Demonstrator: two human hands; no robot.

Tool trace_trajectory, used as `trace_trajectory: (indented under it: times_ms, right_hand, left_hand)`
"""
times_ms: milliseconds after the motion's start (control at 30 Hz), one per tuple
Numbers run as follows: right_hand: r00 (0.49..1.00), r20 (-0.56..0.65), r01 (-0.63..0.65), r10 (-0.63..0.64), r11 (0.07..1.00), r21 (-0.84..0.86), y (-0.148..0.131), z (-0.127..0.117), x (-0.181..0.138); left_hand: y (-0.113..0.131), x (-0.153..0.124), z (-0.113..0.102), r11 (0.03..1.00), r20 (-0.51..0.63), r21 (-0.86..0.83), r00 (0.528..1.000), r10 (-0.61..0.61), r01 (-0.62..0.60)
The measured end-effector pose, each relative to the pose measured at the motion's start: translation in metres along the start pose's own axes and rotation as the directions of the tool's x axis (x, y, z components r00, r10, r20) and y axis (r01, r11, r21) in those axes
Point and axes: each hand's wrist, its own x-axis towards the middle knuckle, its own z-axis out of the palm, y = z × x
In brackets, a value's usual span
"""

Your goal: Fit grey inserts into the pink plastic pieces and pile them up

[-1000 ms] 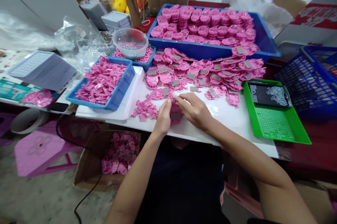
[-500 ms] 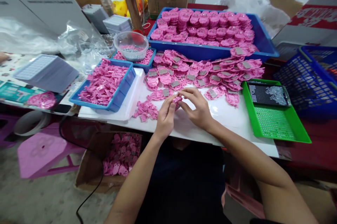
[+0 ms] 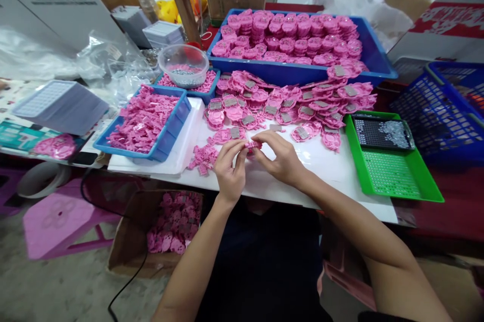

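Between my two hands is a small pink plastic part (image 3: 253,145), partly covered by the fingers. My left hand (image 3: 230,168) pinches its left side with thumb and fingertips. From the right, the thumb and forefinger of my right hand (image 3: 280,158) close on the same part. Just left of my left hand lies a little heap of loose pink pieces (image 3: 203,158). Beyond the hands, pink plastic housings with grey metal plates (image 3: 247,120) are piled on the white table surface (image 3: 325,176).
A large blue tray (image 3: 264,65) of stacked pink parts stands at the back. A smaller blue bin (image 3: 166,135) and a clear round tub (image 3: 183,65) sit left. On the right are a green tray (image 3: 423,181) and blue basket (image 3: 419,115). Below is a cardboard box (image 3: 126,246).
The fingers have shifted on the pink part, showing more of it; my left hand has moved slightly left. A grey plate shows on the table behind the hands. The whole view has drifted slightly.
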Motion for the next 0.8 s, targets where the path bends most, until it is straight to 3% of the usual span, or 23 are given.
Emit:
trace_trajectory:
  times_ms: [167, 467, 800]
  right_hand:
    - [0.998, 0.057, -0.02, 0.015, 0.996, 0.09, -0.003, 0.003, -0.002]
    - [0.996, -0.044, -0.08, 0.083, 0.994, 0.069, -0.011, 0.018, -0.006]
    - [0.995, 0.04, 0.093, -0.087, 0.978, -0.187, -0.002, 0.008, -0.007]
  left_hand:
    - [0.002, -0.001, -0.001, 0.999, -0.01, 0.044, 1.0, 0.023, -0.022]
    - [0.003, -0.005, 0.0, 0.994, -0.051, 0.095, 0.997, 0.05, -0.045]
    - [0.0, -0.008, 0.004, 0.998, -0.009, 0.055, 1.0, 0.02, -0.019]
